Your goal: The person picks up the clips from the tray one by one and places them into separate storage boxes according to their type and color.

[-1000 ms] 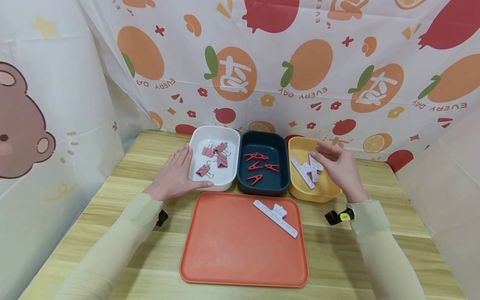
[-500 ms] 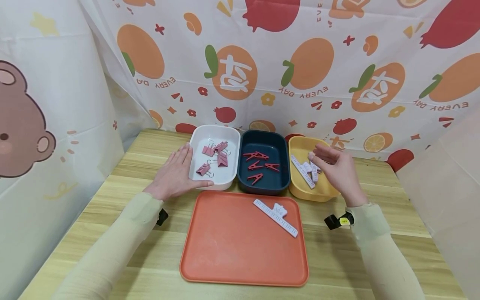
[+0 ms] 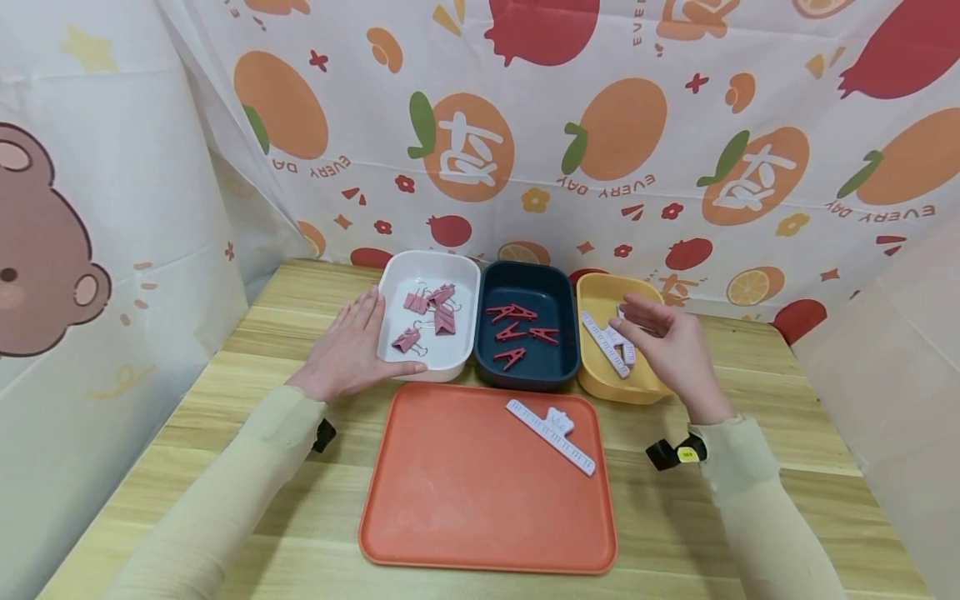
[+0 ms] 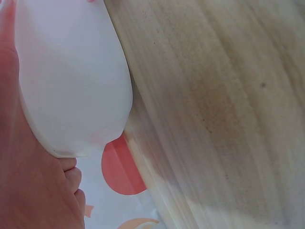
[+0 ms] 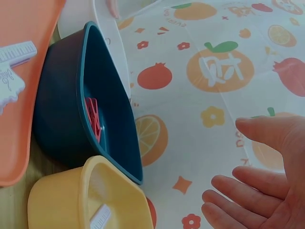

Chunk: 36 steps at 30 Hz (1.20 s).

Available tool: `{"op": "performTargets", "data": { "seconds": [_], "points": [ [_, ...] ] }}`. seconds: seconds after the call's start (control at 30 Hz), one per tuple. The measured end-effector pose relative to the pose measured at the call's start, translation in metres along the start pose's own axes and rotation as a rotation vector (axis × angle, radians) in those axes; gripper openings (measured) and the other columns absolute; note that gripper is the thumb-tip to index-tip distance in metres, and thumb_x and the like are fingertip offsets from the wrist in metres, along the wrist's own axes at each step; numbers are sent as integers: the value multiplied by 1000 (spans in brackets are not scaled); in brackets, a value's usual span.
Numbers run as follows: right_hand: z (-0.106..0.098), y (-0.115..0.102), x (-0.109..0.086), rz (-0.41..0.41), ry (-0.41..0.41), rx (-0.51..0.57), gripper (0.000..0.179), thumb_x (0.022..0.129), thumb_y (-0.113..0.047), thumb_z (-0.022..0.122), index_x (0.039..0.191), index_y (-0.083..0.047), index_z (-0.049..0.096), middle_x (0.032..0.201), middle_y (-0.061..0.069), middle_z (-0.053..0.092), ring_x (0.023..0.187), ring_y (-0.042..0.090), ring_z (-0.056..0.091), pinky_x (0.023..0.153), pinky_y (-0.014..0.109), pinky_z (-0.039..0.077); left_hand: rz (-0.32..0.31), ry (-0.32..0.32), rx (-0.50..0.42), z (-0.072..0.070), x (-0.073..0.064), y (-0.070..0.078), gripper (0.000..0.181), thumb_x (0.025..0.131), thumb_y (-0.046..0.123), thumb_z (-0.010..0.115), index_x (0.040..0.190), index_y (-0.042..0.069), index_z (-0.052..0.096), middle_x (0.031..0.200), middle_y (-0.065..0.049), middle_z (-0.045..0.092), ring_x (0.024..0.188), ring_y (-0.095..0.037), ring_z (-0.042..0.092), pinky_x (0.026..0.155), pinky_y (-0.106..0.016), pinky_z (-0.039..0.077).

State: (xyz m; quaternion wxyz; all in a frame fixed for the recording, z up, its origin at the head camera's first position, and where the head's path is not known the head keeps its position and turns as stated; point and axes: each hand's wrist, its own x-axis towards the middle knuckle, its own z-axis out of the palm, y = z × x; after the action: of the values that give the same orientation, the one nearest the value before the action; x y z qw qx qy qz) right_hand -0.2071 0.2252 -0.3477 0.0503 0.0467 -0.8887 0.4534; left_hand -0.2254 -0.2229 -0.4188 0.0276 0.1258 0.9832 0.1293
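Observation:
My left hand point(image 3: 348, 350) rests against the left side of a white bin point(image 3: 442, 367), fingers straight along its wall and thumb across its front. Inside lie several pink binder clips point(image 3: 445, 321). My right hand point(image 3: 675, 350) hovers at the right side of a yellow bin point(image 3: 622, 390), fingers relaxed and holding nothing; the right wrist view shows its thumb apart from the other fingers. Ruler-shaped white clips point(image 3: 604, 343) lie in that bin, partly hidden by the hand. Another ruler clip point(image 3: 551, 436) lies slantwise on an orange tray point(image 3: 480, 508).
Between the white and yellow bins stands a dark blue bin point(image 3: 528, 283) with several red clothespins point(image 3: 512, 358). All three bins stand in a row behind the tray on a wooden table point(image 3: 322, 525). A fruit-print cloth point(image 3: 540, 125) hangs behind them.
My right hand has drawn off the ruler clip that its thumb was at and shifted slightly toward me, fingers spreading. That clip stays in the yellow bin. My left hand has not moved.

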Motion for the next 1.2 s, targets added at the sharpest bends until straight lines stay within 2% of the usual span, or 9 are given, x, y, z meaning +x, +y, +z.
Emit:
{"op": "performTargets", "data": {
  "seconds": [0.3, 0.6, 1.2],
  "points": [
    [2, -4, -6, 3, 0, 5, 66, 92, -53, 72, 143, -13, 61, 133, 10, 65, 120, 24, 63, 97, 35, 52, 4, 5, 8, 1, 0, 0, 131, 78, 84, 58, 159, -7, 9, 167, -25, 2, 152, -42, 6, 121, -55, 5],
    [4, -7, -12, -8, -11, 51, 61, 93, -47, 73, 142, -13, 61, 134, 10, 65, 120, 23, 63, 96, 29, 51, -1, 9, 2, 1, 0, 0, 132, 78, 85, 58, 159, -7, 9, 166, -25, 3, 152, -43, 7, 121, -55, 5],
    [6, -14, -20, -19, -16, 68, 59, 92, -48, 74, 141, -16, 63, 132, 4, 66, 118, 21, 65, 93, 26, 53, -9, 17, -8, 3, 1, -1, 133, 76, 85, 60, 160, -6, 10, 167, -24, 4, 152, -42, 7, 121, -55, 5]
  ]
}}
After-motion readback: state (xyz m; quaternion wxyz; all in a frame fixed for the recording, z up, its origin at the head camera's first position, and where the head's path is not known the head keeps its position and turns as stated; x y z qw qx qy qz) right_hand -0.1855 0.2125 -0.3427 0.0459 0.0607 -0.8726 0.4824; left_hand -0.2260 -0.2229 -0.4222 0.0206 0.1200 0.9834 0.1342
